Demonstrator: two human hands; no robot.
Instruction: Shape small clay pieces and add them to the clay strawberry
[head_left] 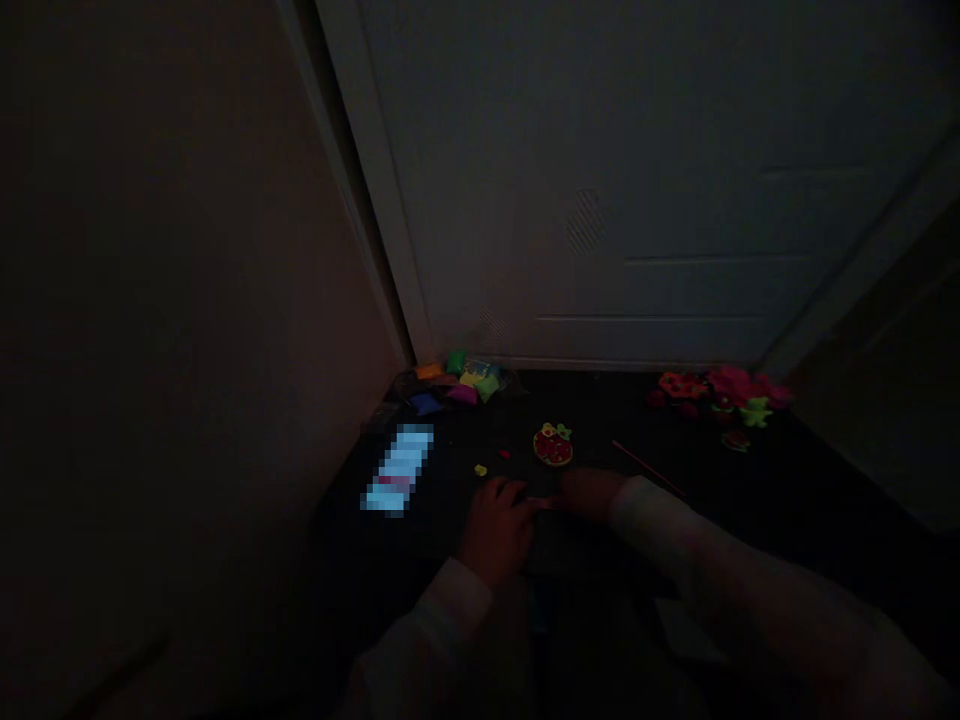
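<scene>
From my end the feed is very dim, but I make out both hands low over a dark tabletop (817,500). The left hand (496,528) is half curled, its fingers bent forward and down; the right hand (592,496) reaches in from the other side, its fingers mostly lost in shadow. A narrow pinkish strip (541,502) bridges the gap between them, and I cannot tell whether it is a fingertip or something pinched, so I cannot say what either hand grips.

Just beyond the hands lies a rounded red piece (553,449), yellow-rimmed and speckled on its face, with small pale flower-like shapes at its top edge. To its left sit a tiny red bit (504,454) and a lumpy yellow blob (481,470). To its right a thin, straight reddish stick (649,468) slants across the table.

At the back left I see plump, glossy packets (463,394) in magenta, blue, orange and green, near a bright, blocky oblong (399,470). At the back right, pink and orange petal-shaped pieces (731,385) crowd a lobed yellow-green one (756,411). Behind stands a pale panel (487,200) with raised straight ridges.
</scene>
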